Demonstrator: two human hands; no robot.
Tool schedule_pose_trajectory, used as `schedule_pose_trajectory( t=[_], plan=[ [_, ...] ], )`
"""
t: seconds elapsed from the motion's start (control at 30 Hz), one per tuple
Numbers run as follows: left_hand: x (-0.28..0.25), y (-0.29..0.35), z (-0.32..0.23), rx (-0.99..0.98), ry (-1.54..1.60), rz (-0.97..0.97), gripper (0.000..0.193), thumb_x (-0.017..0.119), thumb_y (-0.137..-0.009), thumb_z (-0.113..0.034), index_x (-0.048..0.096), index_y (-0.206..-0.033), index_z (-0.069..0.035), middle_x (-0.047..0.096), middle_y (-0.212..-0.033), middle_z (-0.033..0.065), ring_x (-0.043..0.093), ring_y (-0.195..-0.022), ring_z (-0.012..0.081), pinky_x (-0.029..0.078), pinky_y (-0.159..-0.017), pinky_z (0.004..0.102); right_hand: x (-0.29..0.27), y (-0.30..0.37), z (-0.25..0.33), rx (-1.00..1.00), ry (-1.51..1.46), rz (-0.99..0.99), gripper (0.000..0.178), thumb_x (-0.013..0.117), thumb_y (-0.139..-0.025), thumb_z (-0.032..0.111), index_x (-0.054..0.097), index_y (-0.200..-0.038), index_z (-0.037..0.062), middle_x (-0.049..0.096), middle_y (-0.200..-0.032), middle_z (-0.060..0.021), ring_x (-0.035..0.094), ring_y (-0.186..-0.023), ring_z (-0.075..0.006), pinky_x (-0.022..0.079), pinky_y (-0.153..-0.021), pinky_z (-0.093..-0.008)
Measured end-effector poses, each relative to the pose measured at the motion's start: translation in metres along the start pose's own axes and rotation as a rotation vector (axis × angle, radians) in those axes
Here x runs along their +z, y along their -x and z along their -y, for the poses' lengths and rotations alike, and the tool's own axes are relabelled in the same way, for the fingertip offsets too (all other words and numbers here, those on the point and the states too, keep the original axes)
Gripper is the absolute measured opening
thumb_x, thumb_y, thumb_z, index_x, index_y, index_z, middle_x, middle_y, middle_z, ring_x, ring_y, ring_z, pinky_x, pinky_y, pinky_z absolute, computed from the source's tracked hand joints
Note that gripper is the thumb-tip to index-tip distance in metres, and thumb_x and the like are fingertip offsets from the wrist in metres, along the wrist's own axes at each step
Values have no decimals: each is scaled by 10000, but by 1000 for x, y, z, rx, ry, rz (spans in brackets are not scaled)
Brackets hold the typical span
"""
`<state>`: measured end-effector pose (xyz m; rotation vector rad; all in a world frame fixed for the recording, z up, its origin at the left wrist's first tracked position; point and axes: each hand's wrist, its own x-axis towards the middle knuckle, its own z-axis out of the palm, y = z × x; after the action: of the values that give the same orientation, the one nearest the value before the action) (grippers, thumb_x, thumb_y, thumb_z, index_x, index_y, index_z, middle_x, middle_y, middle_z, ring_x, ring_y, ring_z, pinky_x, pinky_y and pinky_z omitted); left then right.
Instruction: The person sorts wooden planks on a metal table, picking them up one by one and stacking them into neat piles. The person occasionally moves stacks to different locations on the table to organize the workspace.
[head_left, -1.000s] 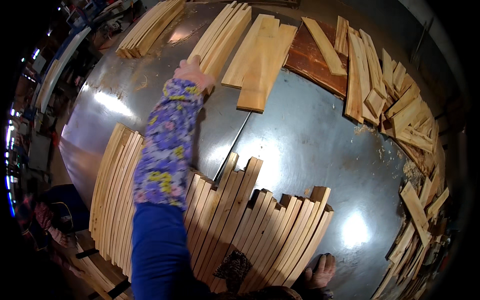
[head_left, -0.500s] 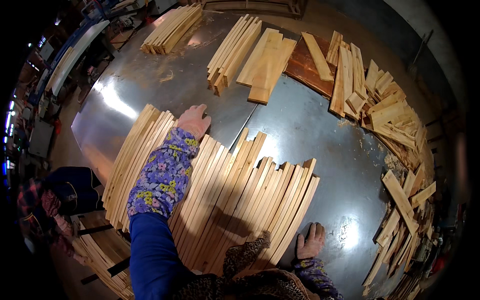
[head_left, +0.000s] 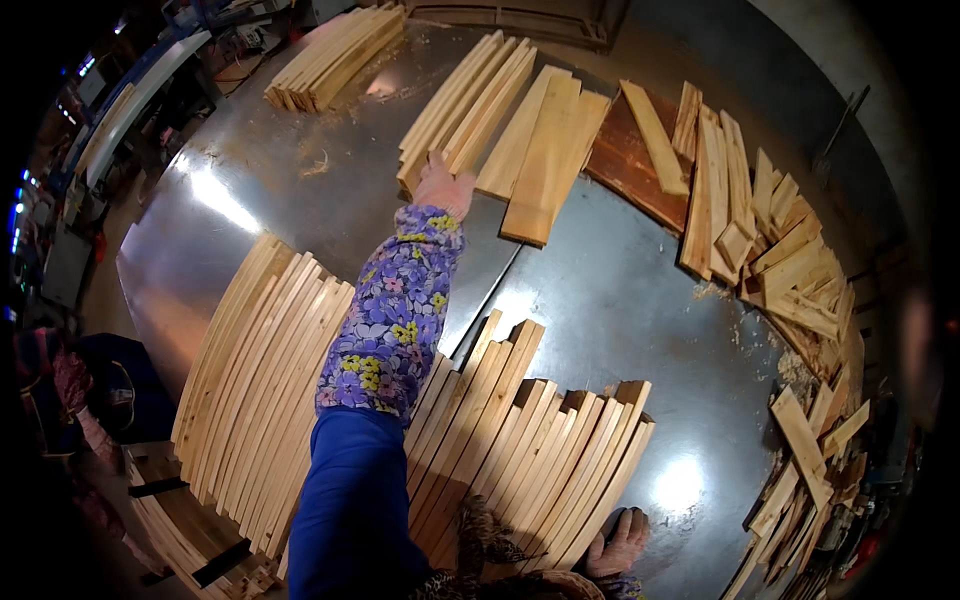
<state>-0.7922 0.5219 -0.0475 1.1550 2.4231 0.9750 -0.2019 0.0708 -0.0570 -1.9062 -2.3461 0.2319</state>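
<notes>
My left hand (head_left: 443, 190) reaches across the metal table, its fingers closed over the near end of a wooden strip (head_left: 490, 105) in a small far bundle. The hand and its floral sleeve cuff hide the end it holds. Below that arm, a wide row of wooden strips (head_left: 285, 350) lies side by side, with uneven far ends. My right hand (head_left: 618, 545) rests on the table, open with fingers stretched, beside the right end of this row.
Two wide boards (head_left: 540, 150) lie right of the far bundle. Another strip bundle (head_left: 335, 60) is at the far left. Loose offcuts (head_left: 800, 260) pile along the right side on the metal table (head_left: 600, 290). Another person (head_left: 95, 400) is at the left edge.
My left hand has moved from the far edge of the wide row, forward and right, to the far bundle and closed on a strip. My right hand stays on the table.
</notes>
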Motion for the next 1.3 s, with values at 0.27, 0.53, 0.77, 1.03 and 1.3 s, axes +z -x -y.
schedule_pose_trajectory(
  t=[0.27,0.53,0.77,1.03,1.3],
  plan=[
    [-2,-20,-3,-50,134,-213,757,741,-951,-426,575,-1478,91,627,-1466,330,595,-1393,443,458,-1185,461,13,15,-24,-40,73,60,792,540,-1043,581,458,-1524,-42,488,-1515,-343,470,-1377,-600,375,-1140,-733],
    [-4,-78,0,116,-269,197,846,608,-949,-662,630,-1461,12,657,-1440,301,623,-1358,432,464,-1159,482,-9,-10,4,-33,10,30,707,498,-1084,510,478,-1486,-71,521,-1473,-347,499,-1341,-602,399,-1113,-718],
    [-10,-120,35,447,-774,40,249,600,-1007,-84,744,-1184,15,755,-1201,253,722,-1173,406,598,-974,447,-4,-8,2,-38,18,7,700,536,-1062,480,476,-1478,-79,519,-1463,-359,500,-1331,-606,404,-1103,-718],
    [-73,-19,-15,-7,254,48,436,472,-1103,-315,703,-1266,17,745,-1000,205,749,-737,272,581,-700,411,3,9,-4,44,25,67,800,721,-838,398,527,-1479,-41,522,-1487,-327,476,-1369,-593,369,-1173,-708],
    [-226,169,-6,233,265,95,382,559,-1101,-340,724,-1185,-6,730,-1031,134,697,-679,204,544,-623,317,-17,-10,18,66,-31,0,738,734,-872,356,530,-1480,-10,517,-1503,-286,465,-1390,-531,365,-1181,-644]
  ],
)
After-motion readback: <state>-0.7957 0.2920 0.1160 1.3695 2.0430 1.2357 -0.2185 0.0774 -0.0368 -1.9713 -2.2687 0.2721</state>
